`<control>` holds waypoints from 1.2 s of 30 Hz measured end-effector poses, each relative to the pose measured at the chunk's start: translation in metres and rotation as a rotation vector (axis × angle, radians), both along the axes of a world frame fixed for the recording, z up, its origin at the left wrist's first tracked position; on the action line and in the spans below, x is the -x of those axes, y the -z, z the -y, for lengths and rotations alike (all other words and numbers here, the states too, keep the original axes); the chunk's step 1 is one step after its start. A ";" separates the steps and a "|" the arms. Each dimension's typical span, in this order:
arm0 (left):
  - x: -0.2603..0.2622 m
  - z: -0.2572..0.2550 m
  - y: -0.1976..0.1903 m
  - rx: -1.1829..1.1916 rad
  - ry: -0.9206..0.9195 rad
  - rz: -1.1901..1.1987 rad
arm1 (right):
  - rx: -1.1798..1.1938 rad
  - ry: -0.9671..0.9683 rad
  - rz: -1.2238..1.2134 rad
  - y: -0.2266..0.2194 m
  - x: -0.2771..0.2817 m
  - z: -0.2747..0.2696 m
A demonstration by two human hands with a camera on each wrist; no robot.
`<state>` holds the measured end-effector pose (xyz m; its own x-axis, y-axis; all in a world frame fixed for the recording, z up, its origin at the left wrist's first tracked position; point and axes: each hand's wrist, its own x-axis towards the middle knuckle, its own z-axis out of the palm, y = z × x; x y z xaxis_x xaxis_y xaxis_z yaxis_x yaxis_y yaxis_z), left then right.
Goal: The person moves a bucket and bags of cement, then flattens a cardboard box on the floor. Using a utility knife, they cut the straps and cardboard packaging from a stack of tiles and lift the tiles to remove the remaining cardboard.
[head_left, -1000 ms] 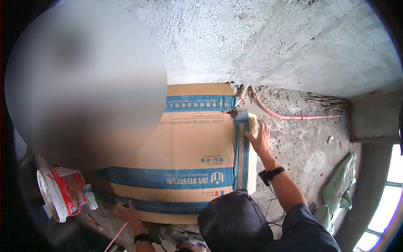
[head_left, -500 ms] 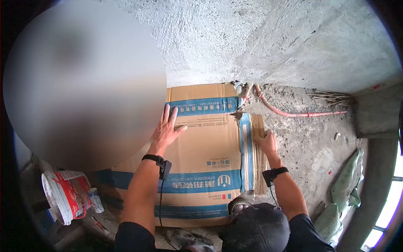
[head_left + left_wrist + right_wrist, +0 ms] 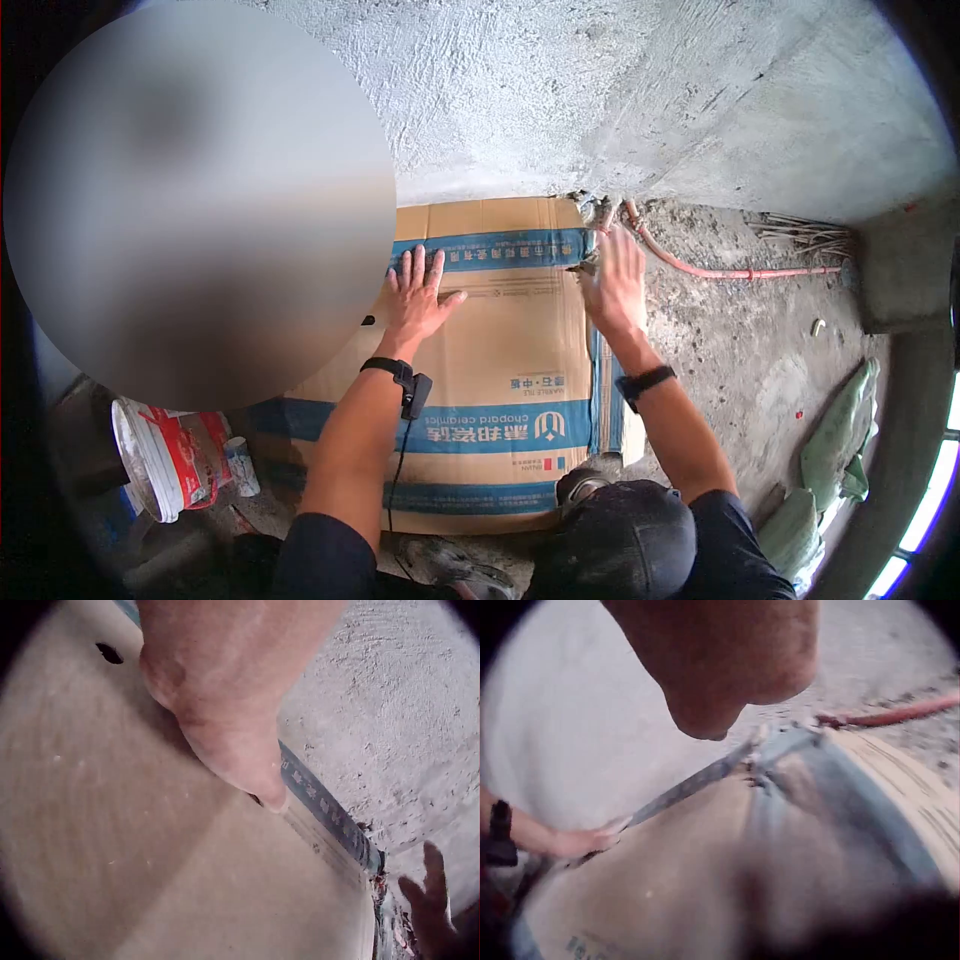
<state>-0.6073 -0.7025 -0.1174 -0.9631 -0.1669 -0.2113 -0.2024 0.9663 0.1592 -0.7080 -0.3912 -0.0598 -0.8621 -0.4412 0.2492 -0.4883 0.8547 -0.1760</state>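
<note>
A large flattened cardboard box (image 3: 500,350) with blue printed bands lies along the foot of the wall. My left hand (image 3: 415,300) rests on it with fingers spread, the fingertips on the far blue band. In the left wrist view the left thumb (image 3: 255,776) lies along the cardboard beside a small dark hole. My right hand (image 3: 618,285), blurred, is over the box's far right corner; its fingers look extended and nothing shows in them. Under the right wrist, a blue-edged flap (image 3: 612,420) runs down the box's right side. The right wrist view shows the torn corner (image 3: 761,769) below this hand.
A pinkish pipe (image 3: 700,268) curves along the rough floor behind the right hand. To the right lie green sacks (image 3: 840,430). A red-and-white bucket (image 3: 175,455) stands at the left. A dark rounded form (image 3: 635,535) covers the box's near right corner. Grey blur hides the upper left.
My left hand came from the near left edge onto the cardboard, then slid slightly right. My right hand left the right-hand flap, where its fingers were curled, and moved up to the far corner.
</note>
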 end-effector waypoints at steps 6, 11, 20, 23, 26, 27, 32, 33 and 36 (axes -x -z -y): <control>0.001 -0.001 0.001 0.020 -0.003 0.010 | -0.150 -0.187 0.186 0.055 0.026 0.075; 0.005 0.002 -0.007 -0.006 0.004 0.095 | -0.061 -0.206 0.250 0.029 0.031 0.060; 0.002 -0.004 -0.005 0.007 -0.029 0.055 | 0.216 0.569 0.625 0.042 -0.108 -0.135; 0.000 -0.003 0.002 0.001 0.003 -0.027 | 0.609 0.659 0.866 0.084 -0.114 -0.160; -0.002 -0.008 -0.006 0.018 -0.023 0.014 | 0.593 0.549 0.944 0.040 -0.114 -0.143; -0.005 -0.009 -0.008 0.033 -0.031 0.010 | 0.595 0.517 0.894 0.041 -0.115 -0.142; -0.036 -0.016 -0.013 0.116 -0.057 -0.010 | 0.347 0.590 0.456 0.051 -0.096 -0.153; -0.044 -0.016 -0.004 0.124 -0.086 -0.040 | 0.325 0.579 0.379 0.054 -0.092 -0.153; -0.064 -0.028 -0.005 0.157 -0.102 -0.031 | 0.302 0.555 0.308 0.068 -0.076 -0.148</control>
<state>-0.5431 -0.6748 -0.1126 -0.9451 -0.2928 -0.1450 -0.2982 0.9544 0.0160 -0.6322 -0.2432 -0.1276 -0.9909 0.1344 -0.0005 0.1163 0.8550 -0.5054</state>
